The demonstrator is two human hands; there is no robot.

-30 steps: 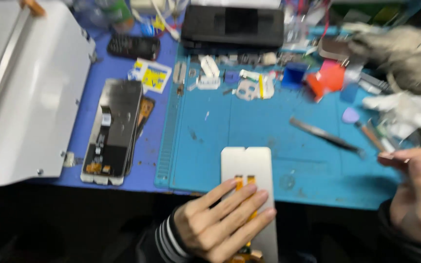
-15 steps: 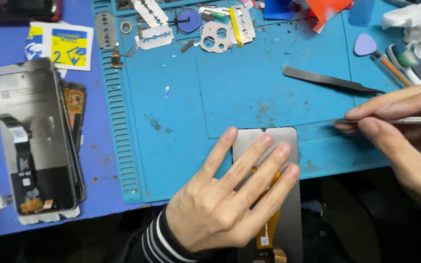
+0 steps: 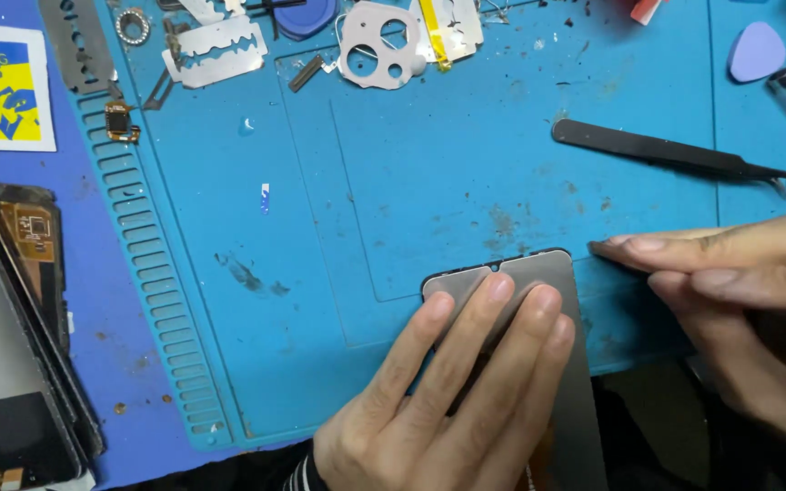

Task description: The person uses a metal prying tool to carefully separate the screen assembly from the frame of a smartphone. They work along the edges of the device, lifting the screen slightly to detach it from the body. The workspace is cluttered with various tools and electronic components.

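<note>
My left hand [image 3: 448, 400] lies flat with fingers spread on a grey display panel [image 3: 586, 409], pinning it to the blue work mat [image 3: 411, 182] at the front edge. The panel lies back side up, with a small notch in its top edge. My right hand [image 3: 748, 300] comes in from the right with fingers pinched on a thin dark tool. Its tip [image 3: 598, 245] touches the panel's top right corner. Most of the tool is hidden by my fingers.
Black tweezers [image 3: 675, 155] lie on the mat above my right hand. Razor blades [image 3: 216, 53], a metal camera bracket [image 3: 379, 41] and a purple pick [image 3: 757, 50] sit along the back. An opened phone body [image 3: 2, 364] and a wipe packet [image 3: 2, 91] lie at left.
The view has closed in on the mat. My right hand has moved left, bringing the tool tip to the panel's top right corner. My left hand stays pressed on the panel.
</note>
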